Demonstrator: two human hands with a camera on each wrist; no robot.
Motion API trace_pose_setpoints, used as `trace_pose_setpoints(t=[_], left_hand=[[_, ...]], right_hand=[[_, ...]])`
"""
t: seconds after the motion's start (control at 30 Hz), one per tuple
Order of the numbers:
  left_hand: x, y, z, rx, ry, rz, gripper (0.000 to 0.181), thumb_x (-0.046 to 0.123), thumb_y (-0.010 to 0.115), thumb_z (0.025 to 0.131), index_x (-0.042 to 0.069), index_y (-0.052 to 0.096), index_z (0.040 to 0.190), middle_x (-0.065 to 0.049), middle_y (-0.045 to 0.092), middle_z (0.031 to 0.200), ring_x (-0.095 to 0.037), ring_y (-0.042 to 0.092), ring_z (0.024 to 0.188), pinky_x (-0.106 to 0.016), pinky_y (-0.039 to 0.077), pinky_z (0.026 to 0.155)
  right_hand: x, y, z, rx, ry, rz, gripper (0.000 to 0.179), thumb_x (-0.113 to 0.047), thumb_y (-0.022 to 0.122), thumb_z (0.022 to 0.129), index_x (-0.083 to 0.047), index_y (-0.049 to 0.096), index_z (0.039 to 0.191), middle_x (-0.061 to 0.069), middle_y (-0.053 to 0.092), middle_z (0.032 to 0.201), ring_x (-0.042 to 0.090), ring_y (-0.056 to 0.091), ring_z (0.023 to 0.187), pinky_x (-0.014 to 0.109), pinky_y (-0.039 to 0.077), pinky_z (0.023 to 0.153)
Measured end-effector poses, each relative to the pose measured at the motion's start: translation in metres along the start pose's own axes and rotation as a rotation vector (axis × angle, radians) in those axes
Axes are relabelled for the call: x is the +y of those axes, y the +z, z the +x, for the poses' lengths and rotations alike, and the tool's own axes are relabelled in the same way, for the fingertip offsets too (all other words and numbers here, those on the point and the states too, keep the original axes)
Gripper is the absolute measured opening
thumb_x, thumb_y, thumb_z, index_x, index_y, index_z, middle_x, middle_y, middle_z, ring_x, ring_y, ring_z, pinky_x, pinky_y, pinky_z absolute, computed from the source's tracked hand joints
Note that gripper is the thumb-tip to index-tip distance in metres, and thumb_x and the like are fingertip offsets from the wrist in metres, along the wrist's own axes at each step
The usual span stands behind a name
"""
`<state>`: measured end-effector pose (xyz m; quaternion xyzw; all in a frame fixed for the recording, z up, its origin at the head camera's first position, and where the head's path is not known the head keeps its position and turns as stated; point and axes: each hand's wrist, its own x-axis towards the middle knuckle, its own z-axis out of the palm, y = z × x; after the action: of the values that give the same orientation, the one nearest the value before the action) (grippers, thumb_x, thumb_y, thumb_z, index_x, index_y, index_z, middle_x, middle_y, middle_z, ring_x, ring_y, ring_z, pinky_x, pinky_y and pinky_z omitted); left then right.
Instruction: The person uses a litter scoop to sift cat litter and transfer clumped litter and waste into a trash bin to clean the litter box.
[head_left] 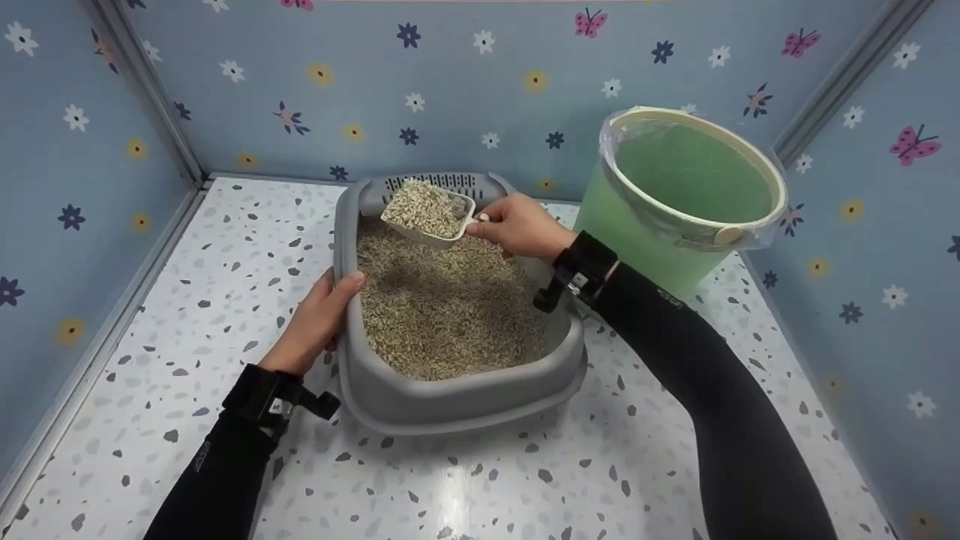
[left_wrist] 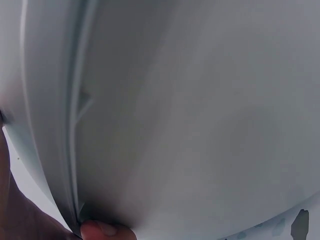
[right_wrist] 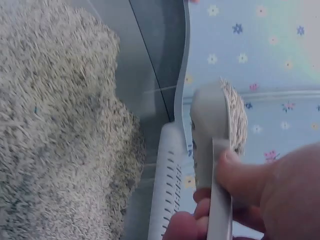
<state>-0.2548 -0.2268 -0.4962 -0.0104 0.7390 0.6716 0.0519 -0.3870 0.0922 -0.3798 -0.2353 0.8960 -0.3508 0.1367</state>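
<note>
My right hand (head_left: 521,225) grips the handle of a pale litter scoop (right_wrist: 207,117), fingers and thumb wrapped round it. Heaped with pellet litter (head_left: 421,210), the scoop is held over the far part of a grey litter box (head_left: 450,405). More pellets (head_left: 450,315) cover the box's floor, with a darker dip near the middle. On the box's left side, my left hand (head_left: 319,319) holds the rim, thumb on top and fingers below the lip. In the left wrist view a fingertip (left_wrist: 107,231) presses the underside of the grey wall (left_wrist: 200,125).
A green bin (head_left: 645,225) with a cream rim and clear liner stands right of the box, close by my right forearm. Blue flowered wall panels (head_left: 480,90) enclose the back and both sides. The floor (head_left: 465,495) is white with grey specks.
</note>
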Motion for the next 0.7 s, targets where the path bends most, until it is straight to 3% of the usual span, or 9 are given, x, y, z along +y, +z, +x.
trace_pose_setpoints(t=[0.37,0.7], left_hand=[[-0.002,0.0,0.0,-0.003,0.006,-0.025,0.052,0.059,0.055,0.114,0.009,0.048,0.128,0.004,0.041,0.069,-0.01,0.035,0.05,-0.026,0.031,0.045],[0.0,0.0,0.001,0.003,0.005,0.009,0.057,0.061,0.055,0.113,0.008,0.049,0.132,0.004,0.042,0.07,-0.01,0.036,0.049,-0.026,0.032,0.044]], right_hand=[[-0.008,0.003,-0.036,0.027,0.017,0.02,0.037,-0.031,0.073,0.112,-0.016,0.066,0.078,-0.003,0.055,0.06,0.015,0.058,0.052,0.027,0.047,0.053],[-0.013,0.0,-0.042,0.037,0.048,0.09,0.032,-0.031,0.073,0.112,-0.013,0.072,0.086,-0.003,0.054,0.061,0.01,0.054,0.049,0.025,0.046,0.049]])
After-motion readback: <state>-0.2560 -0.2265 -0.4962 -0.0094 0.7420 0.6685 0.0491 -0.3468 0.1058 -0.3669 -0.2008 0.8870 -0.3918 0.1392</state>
